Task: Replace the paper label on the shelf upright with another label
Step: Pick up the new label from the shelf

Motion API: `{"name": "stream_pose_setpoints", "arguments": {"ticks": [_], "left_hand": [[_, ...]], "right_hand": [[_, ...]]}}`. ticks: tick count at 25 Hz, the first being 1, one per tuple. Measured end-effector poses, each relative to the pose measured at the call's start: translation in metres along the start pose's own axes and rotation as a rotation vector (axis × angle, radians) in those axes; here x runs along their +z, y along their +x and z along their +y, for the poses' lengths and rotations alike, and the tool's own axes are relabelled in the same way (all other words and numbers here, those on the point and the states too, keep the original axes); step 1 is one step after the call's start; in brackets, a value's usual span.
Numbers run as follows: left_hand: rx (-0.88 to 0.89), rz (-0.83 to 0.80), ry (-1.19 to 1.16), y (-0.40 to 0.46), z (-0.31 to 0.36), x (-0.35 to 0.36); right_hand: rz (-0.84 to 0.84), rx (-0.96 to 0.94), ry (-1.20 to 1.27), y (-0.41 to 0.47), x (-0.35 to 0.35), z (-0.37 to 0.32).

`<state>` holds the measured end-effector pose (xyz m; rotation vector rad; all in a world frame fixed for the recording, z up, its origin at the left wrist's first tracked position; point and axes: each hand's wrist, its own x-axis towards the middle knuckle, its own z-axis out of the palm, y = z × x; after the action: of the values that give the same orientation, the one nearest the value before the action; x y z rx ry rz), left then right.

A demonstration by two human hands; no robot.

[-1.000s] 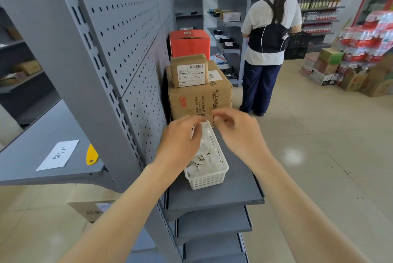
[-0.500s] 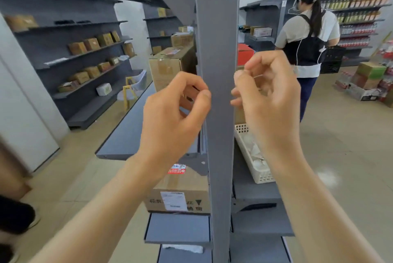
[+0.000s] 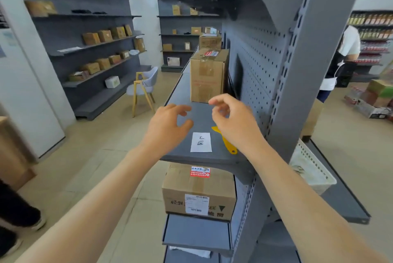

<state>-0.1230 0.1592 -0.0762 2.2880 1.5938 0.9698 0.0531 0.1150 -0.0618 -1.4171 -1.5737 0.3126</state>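
A white paper label (image 3: 201, 142) with handwritten marks lies flat on the grey shelf (image 3: 182, 156). Beside it to the right lies a yellow plastic scraper (image 3: 225, 142), partly hidden by my right hand. My left hand (image 3: 168, 126) hovers just left of and above the label, fingers spread, holding nothing. Above the scraper my right hand (image 3: 232, 122) hangs with curled, parted fingers and nothing visible in them. The grey shelf upright (image 3: 308, 71) stands to the right of both hands; I see no label on its visible face.
A tall cardboard box (image 3: 208, 75) stands on the shelf behind my hands. Another box (image 3: 200, 192) sits on the shelf below. A white basket (image 3: 310, 169) rests on the far side of the upright. A person (image 3: 344, 58) stands at right; a chair (image 3: 144, 86) at left.
Both hands left the upright's front face and came down over the left-side shelf, above the label and scraper. My view swung left, so the upright now stands at right.
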Motion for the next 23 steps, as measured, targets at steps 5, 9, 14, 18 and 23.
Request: {"name": "stream_pose_setpoints", "arguments": {"ticks": [5,9,14,18,23], "left_hand": [[-0.015,-0.275,0.092,0.01,-0.033,0.033],[0.033,-0.349,0.224,0.016,-0.04,0.046],[0.055,-0.392,0.256,0.022,-0.038,0.045],[0.063,-0.427,0.229,0.023,-0.03,0.041],[-0.012,-0.282,-0.439,0.022,-0.024,0.027]], "right_hand": [[-0.286,0.155,-0.459,0.027,0.032,0.039],[-0.402,0.129,-0.678,0.024,0.04,0.047],[-0.397,0.097,-0.703,0.025,0.038,0.045],[-0.426,0.141,-0.612,0.026,0.04,0.043],[-0.346,0.205,-0.149,0.027,0.023,0.027]]}}
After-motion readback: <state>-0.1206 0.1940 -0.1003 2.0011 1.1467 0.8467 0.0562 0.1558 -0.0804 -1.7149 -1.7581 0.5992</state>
